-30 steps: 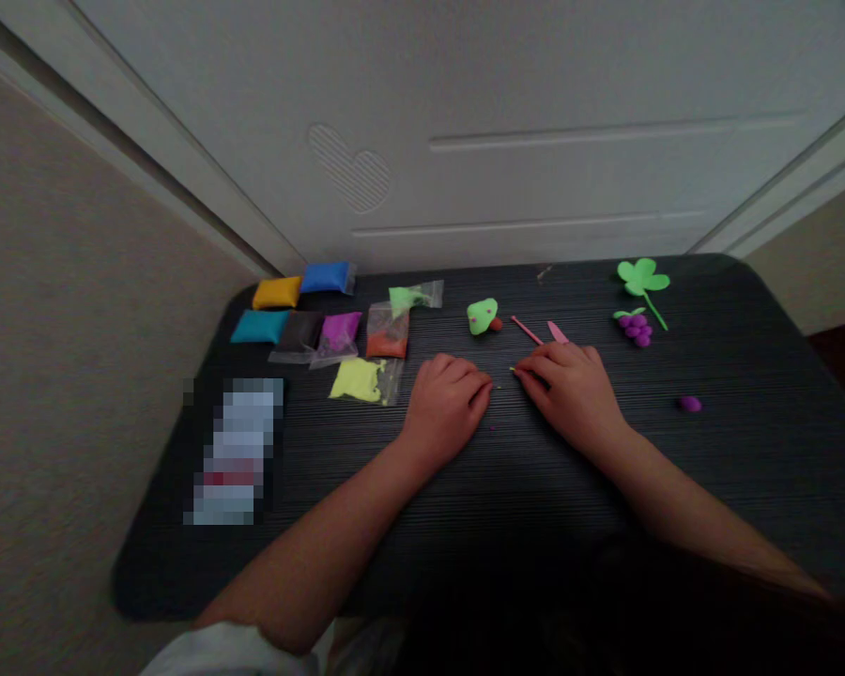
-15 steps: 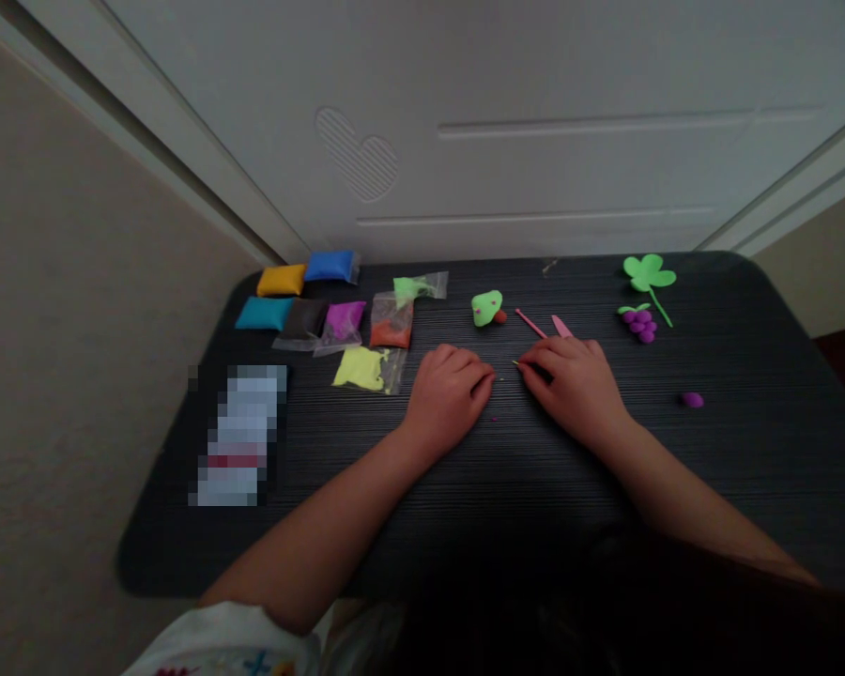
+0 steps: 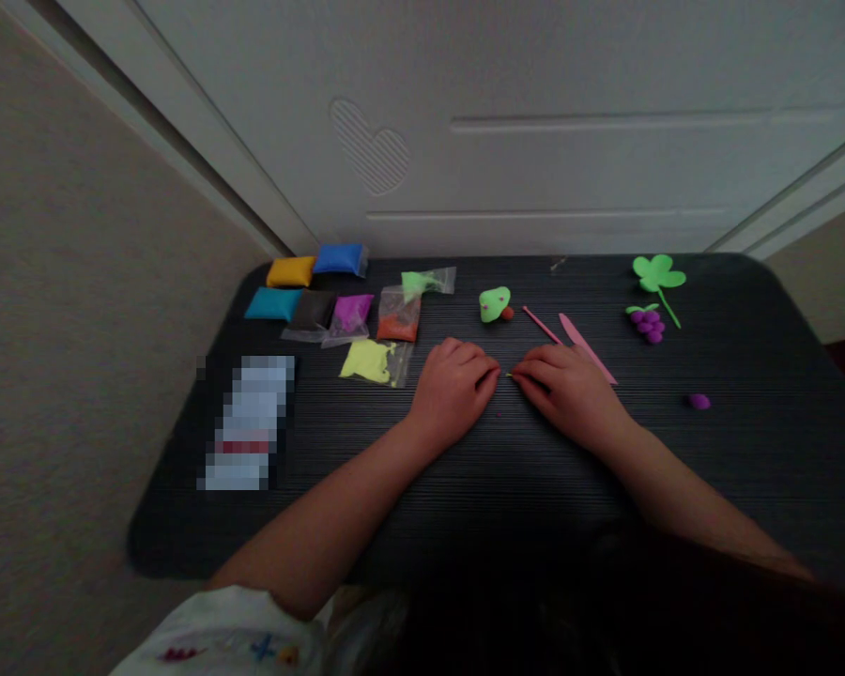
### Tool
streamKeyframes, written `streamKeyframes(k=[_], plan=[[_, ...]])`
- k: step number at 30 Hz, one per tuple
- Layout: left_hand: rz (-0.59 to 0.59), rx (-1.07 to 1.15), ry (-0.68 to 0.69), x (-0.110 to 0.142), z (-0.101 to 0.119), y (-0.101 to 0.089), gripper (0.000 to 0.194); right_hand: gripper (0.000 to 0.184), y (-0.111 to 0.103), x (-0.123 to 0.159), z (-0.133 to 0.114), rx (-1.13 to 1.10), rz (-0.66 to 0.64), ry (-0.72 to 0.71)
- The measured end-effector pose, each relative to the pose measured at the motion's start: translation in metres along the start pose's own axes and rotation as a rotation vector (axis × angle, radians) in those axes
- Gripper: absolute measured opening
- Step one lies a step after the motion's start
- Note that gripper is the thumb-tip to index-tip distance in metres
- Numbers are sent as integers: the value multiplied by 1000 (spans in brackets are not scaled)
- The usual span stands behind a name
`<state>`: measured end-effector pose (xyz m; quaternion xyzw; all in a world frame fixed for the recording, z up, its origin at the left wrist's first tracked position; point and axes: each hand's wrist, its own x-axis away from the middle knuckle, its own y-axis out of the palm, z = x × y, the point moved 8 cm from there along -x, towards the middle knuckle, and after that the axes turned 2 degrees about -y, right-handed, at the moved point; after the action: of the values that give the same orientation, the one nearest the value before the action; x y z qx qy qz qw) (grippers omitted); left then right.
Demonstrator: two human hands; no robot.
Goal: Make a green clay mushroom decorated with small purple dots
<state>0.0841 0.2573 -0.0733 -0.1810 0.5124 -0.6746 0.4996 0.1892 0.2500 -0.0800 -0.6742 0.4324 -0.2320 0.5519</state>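
Observation:
My left hand (image 3: 454, 385) rests on the dark table, thumb and fingers pinched; whatever they hold, if anything, is too small to make out. Close to its right, my right hand (image 3: 570, 387) pinches a tiny yellow-green strip of clay (image 3: 510, 376) whose tip pokes out toward the left fingertips. A thin pink stick tool (image 3: 541, 324) and a pink clay knife (image 3: 583, 344) lie just beyond and partly beside the right hand. Behind both hands sits a small green clay tree (image 3: 494, 304) with pink dots and a brown trunk. A purple speck lies between the hands.
Packets of coloured clay, including an open yellow one (image 3: 366, 361) and an orange one (image 3: 397, 327), lie at the back left. A blurred-out phone-like object (image 3: 253, 422) is nearer. At right are a green clover (image 3: 657, 272), clay grapes (image 3: 648, 325) and a purple lump (image 3: 699, 402).
My right hand has come slightly nearer my left, its fingertips lower, and more of the pink knife shows. The whole view has shifted a little.

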Motion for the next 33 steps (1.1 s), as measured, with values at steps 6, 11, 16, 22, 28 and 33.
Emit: streamKeyframes(k=[6,11,16,22,28,33], plan=[[-9,5,-10,0,-1,0,21,22,0,0,-1,-1,-5,11],[-17,11,-21,0,-2,0,20,23,-2,2,-1,-33,0,20],[-7,21,-22,-1,-2,0,20,23,-3,0,-2,-41,33,23],[9,46,-20,-1,-3,0,19,21,-1,-5,-6,5,64,14],[23,68,-25,-1,-4,-2,20,19,-5,-4,-5,-11,79,16],[17,81,-29,-1,-4,-2,20,14,-15,1,6,-152,155,49]])
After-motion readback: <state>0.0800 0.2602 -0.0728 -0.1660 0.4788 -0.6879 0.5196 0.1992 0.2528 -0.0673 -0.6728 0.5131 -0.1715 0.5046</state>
